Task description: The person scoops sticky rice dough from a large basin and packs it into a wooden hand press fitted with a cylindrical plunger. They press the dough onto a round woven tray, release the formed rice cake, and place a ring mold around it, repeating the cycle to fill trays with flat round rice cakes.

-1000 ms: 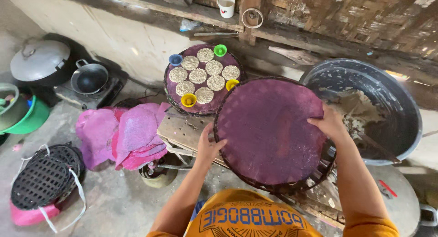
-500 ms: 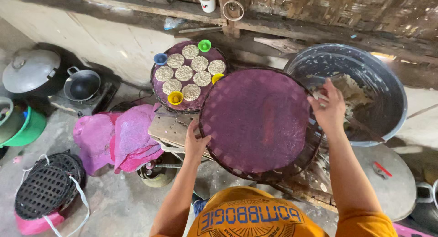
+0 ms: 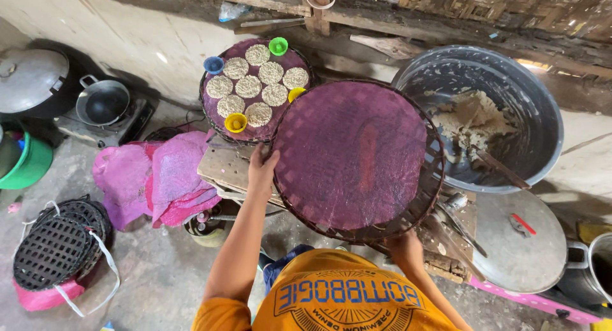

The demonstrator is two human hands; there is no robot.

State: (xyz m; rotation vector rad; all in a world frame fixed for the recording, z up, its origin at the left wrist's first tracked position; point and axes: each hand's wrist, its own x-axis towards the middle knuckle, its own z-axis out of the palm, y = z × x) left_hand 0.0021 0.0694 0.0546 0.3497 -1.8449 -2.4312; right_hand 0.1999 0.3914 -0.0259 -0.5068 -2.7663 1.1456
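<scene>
Swung down from the far right rim to the near edge: right hand point(image 3: 403, 247), now tucked under the near rim of the round woven tray point(image 3: 357, 154) lined with purple cloth, fingers hidden beneath it, so grip there impossible to judge beyond contact with the rim. Shifted little meanwhile: left hand point(image 3: 261, 172), clasping the tray's left rim, fingers curled over the edge. Tray itself turned and settled lower over the wooden bench point(image 3: 224, 168), roughly level, bare of anything on its cloth, lying straight ahead of the body and between both hands. No long axis to speak of, being round; hands set about a quarter-turn apart on the rim, left at the side, right at the near edge. Just beyond the left hand, overlapped at its lower right by the held tray: a second tray point(image 3: 255, 89) carrying round pale cakes and small coloured cups. Off to the right, close beside the tray's far rim: large metal basin point(image 3: 529, 101) with pale dough. Left hand nearer the filled tray, right nearer the body.
</scene>
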